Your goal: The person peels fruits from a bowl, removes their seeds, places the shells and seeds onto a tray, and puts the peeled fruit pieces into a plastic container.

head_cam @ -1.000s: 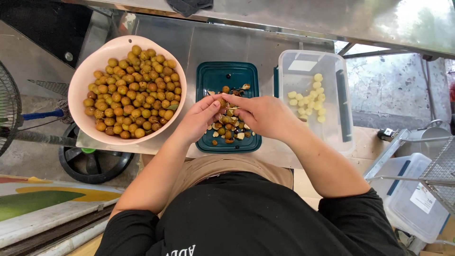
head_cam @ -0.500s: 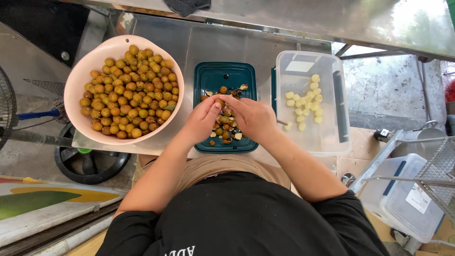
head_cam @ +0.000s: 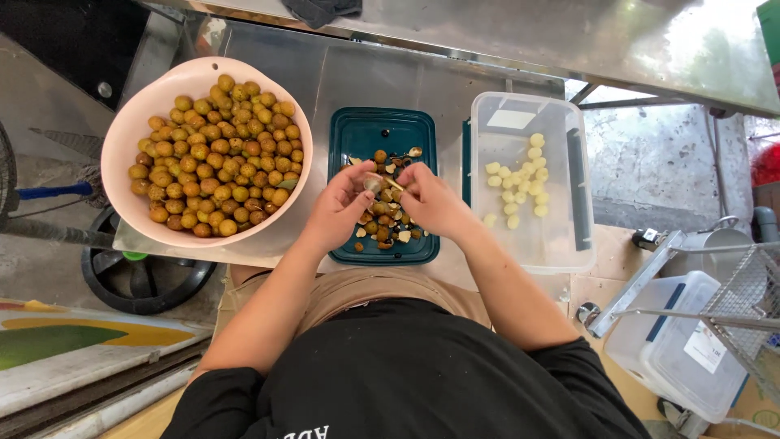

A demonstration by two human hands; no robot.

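A pink bowl heaped with brown round fruit stands far left on the metal table. A clear tub with pale peeled pieces sits right. A fan stands left.

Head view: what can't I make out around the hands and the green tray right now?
- Fruit between the left hand and right hand: head view, fingers cover most of it; how far it is peeled is unclear.
- Near half of the green tray: both hands hide it.
- Small tool in the right hand: too small to identify.
- Lower layers in the pink bowl: buried under the top fruit.
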